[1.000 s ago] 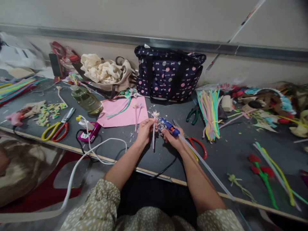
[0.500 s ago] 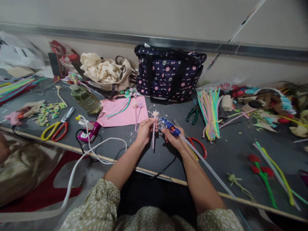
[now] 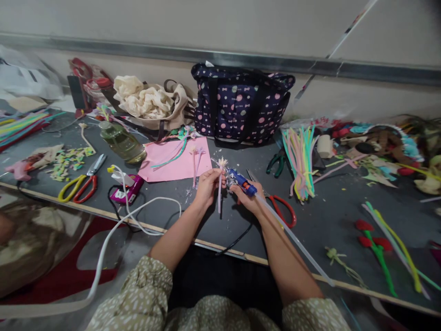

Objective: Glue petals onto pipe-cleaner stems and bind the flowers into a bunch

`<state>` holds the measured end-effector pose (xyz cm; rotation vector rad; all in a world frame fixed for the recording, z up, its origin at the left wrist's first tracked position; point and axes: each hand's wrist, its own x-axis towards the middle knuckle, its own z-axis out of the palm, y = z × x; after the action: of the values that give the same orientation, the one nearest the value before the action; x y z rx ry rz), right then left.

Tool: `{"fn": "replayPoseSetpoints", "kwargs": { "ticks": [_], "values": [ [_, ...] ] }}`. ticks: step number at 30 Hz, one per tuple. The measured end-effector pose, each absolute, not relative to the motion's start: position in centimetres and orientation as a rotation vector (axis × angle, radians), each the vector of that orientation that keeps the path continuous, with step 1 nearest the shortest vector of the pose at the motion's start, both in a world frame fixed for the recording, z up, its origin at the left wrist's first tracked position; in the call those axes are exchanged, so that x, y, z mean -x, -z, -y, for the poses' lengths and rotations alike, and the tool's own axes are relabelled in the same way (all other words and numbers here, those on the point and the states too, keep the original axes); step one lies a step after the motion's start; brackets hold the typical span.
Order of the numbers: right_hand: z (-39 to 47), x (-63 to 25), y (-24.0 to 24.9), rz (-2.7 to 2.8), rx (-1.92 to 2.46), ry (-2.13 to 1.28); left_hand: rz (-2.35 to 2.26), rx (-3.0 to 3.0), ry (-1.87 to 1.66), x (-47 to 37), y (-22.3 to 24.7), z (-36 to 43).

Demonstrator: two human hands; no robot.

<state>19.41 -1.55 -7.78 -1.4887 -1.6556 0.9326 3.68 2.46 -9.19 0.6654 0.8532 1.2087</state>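
Between the fingers of my left hand (image 3: pixel 207 189) is a pipe-cleaner flower (image 3: pixel 219 197) with a pale head and a pink stem hanging down. My right hand (image 3: pixel 248 197) is wrapped round a blue glue gun (image 3: pixel 244 182), its nozzle end close to the flower's head. A long clear glue stick (image 3: pixel 292 234) runs out of the back of the gun over my right forearm. Whether the nozzle touches the flower I cannot tell. Two similar flowers (image 3: pixel 197 161) lie on a pink sheet (image 3: pixel 168 168) just left of my hands.
Red-handled scissors (image 3: pixel 284 212) lie partly under my right hand. Pliers (image 3: pixel 275 164) and a pipe-cleaner bundle (image 3: pixel 300 165) stand to the right. A dark patterned bag (image 3: pixel 241 105) is behind. Left are a bottle (image 3: pixel 122 142), a purple power strip (image 3: pixel 128 189), a white cable (image 3: pixel 106 243) and more scissors (image 3: pixel 84 179).
The glue gun and the tail of its glue stick have shifted slightly to the left. My left hand holds the flower in nearly the same place.
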Motion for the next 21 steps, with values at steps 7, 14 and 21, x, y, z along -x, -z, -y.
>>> {"fn": "replayPoseSetpoints", "kwargs": {
  "ticks": [7, 14, 21],
  "values": [
    [1.41, -19.3, 7.84, 1.701, 1.472, -0.866, -0.843, -0.668, -1.217, -3.72, 9.23, -2.52],
    [1.53, -19.33, 7.53, 1.681, 1.45, -0.895, -0.838, -0.663, -1.221, -3.66, 9.23, -2.53],
    [1.44, -19.42, 7.57, 1.624, 1.503, -0.964, -0.855, -0.661, -1.232, -3.64, 9.15, -2.52]
  ]
}}
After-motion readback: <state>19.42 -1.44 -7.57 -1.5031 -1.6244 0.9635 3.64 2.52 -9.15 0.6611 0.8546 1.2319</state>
